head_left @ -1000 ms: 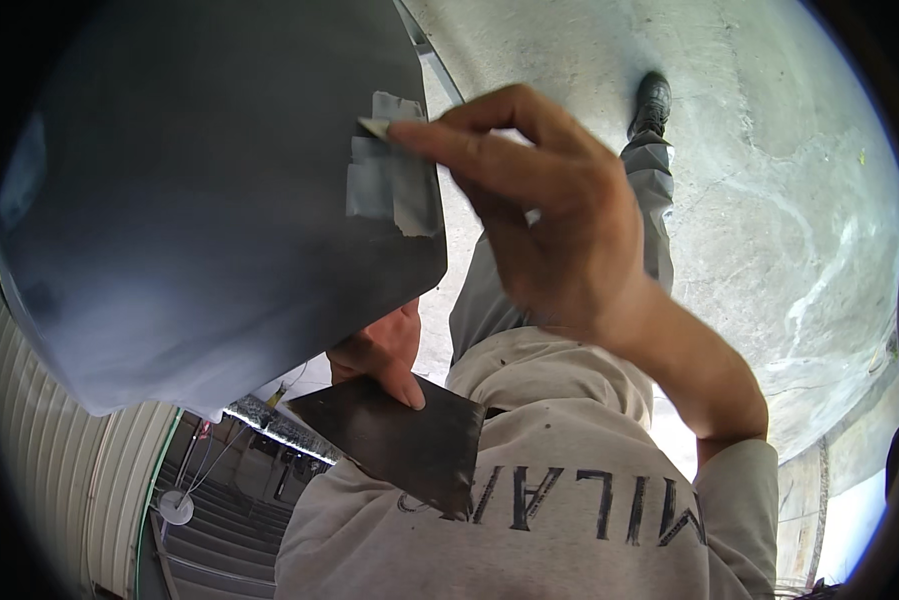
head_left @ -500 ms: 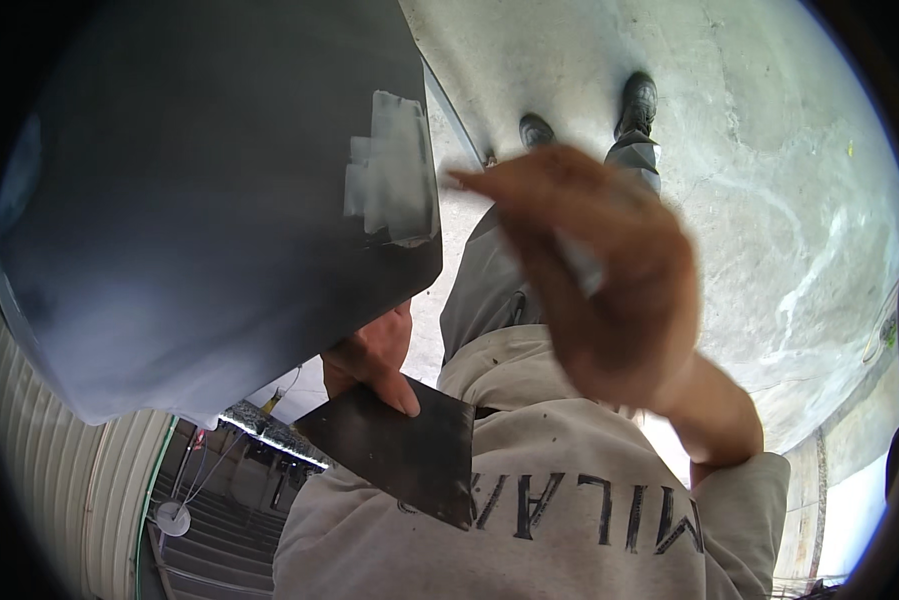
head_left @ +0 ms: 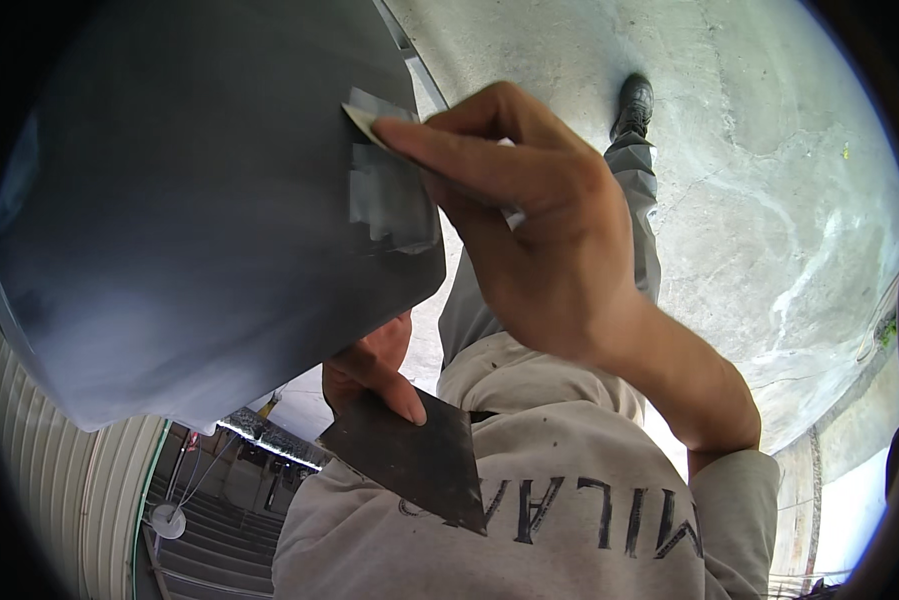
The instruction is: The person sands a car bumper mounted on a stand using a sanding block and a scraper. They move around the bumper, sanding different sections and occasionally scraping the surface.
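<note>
Dark panel [head_left: 199, 220] fills the left, pale patch [head_left: 371, 195] near its right edge; there I've got my right hand [head_left: 559, 230] pinching a thin blade [head_left: 357, 120], while my left hand [head_left: 371, 368], nearer, clasps a flat dark plate [head_left: 424, 465].

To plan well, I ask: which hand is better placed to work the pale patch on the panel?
Probably the right hand: its thin blade is at the patch. The left hand holds a dark plate beside the panel's near edge.

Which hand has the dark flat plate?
The left hand, below the grey panel in the picture: it holds the dark plate. The right hand, at the pale patch on the panel, pinches a small pale blade instead.
</note>
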A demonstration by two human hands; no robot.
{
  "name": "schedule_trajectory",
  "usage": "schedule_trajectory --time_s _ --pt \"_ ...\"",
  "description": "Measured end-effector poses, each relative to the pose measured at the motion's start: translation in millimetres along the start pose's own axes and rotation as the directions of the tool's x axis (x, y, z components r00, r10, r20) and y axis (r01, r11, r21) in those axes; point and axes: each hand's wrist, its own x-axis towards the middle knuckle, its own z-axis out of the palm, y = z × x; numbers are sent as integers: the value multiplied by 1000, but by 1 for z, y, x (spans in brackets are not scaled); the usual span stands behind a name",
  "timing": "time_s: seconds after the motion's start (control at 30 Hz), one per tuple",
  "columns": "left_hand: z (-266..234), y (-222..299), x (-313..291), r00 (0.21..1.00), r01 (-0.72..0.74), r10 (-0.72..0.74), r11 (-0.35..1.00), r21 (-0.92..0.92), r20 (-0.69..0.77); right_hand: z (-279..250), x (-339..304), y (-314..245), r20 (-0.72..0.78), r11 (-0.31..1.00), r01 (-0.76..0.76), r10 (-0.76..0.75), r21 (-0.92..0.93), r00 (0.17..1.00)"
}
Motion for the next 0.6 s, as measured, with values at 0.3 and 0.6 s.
schedule_trajectory --time_s 0.3,0.6 --pt "11 -13 6 998 -5 5 1000 2 64 25 -44 -34 -119 991 119 -126 -66 985" --pt "6 -5 -6 999 -13 7 991 132 44 -72 -38 -17 81 997 -35 40 -63 996"
